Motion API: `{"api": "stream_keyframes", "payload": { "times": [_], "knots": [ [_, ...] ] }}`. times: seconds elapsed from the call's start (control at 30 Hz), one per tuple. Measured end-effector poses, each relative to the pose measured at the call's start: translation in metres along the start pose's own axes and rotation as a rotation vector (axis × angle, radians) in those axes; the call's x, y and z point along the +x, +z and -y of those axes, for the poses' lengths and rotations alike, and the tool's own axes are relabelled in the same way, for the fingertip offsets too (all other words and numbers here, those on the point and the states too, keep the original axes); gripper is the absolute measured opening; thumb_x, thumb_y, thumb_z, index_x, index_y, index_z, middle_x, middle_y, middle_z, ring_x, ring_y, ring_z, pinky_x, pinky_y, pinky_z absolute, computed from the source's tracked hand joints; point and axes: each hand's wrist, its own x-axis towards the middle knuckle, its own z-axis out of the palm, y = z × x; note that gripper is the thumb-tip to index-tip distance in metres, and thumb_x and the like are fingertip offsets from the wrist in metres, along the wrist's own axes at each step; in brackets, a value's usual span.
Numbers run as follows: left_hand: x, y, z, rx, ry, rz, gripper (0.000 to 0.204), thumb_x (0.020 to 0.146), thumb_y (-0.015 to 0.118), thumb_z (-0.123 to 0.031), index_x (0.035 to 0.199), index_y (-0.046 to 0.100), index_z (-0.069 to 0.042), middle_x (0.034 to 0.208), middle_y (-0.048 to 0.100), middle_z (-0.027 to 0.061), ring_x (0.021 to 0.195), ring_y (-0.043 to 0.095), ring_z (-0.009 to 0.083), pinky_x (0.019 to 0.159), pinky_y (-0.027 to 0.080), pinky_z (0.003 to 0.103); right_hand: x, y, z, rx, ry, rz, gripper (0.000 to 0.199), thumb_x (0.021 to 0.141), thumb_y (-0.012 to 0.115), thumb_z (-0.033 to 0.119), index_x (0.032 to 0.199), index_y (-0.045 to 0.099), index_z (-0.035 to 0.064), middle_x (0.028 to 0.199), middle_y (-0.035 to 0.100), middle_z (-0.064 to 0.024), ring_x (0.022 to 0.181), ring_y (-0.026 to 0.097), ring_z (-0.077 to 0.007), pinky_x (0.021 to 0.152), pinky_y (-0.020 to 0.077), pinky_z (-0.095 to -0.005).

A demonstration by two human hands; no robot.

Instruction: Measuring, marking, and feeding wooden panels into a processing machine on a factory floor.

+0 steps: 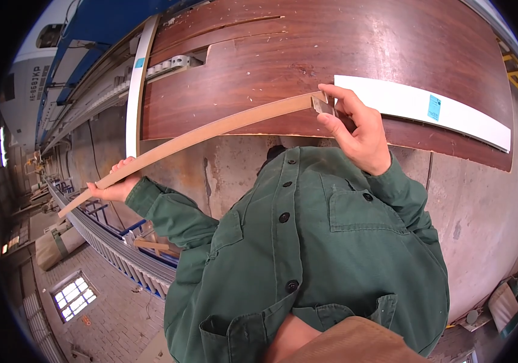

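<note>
A long, narrow light-brown strip [223,126] slants across in front of me, from the lower left up to the brown board. My left hand [117,181] is closed round it near its lower left end. At the other end, my right hand [359,127] has thumb and fingers bent about the tip. Between them shows a small flat grey-brown piece [321,106], set against the strip's end; its kind is not clear. Just beyond the right hand, a white strip [404,100] with a teal label lies on the board.
The large reddish-brown board [307,48] has white specks and a cut-out on its left side. Another white labelled strip [132,103] lies along its left edge. Blue machinery [99,21] stands at the far left. A roller conveyor [114,242] runs at the lower left.
</note>
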Motion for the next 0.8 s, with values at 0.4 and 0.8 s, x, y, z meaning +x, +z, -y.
{"api": "stream_keyframes", "payload": {
  "times": [0.4, 0.8],
  "knots": [
    [-0.012, 0.012, -0.01, -0.021, -0.03, 0.029, 0.056, 0.067, 0.044, -0.061, 0.05, 0.029, -0.01, 0.049, 0.032, 0.0045, 0.045, 0.032, 0.0203, 0.043, 0.03, 0.032, 0.004, -0.002, -0.01, 0.012, -0.054, 0.053, 0.033, 0.075, 0.062, 0.004, 0.106, 0.051, -0.0029, 0.062, 0.042, -0.0024, 0.056, 0.039, -0.007, 0.052, 0.0342, -0.0185],
    [-0.015, 0.016, -0.006, 0.009, -0.026, 0.064, 0.058, 0.064, 0.048, -0.063, 0.05, 0.029, -0.01, 0.05, 0.032, 0.0043, 0.045, 0.032, 0.0199, 0.043, 0.03, 0.031, 0.011, -0.007, -0.016, 0.367, 0.158, 0.105, 0.02, 0.083, 0.057, 0.011, 0.099, 0.056, -0.0008, 0.067, 0.051, 0.0035, 0.054, 0.039, -0.0031, 0.048, 0.0317, -0.0173]
  ]
}}
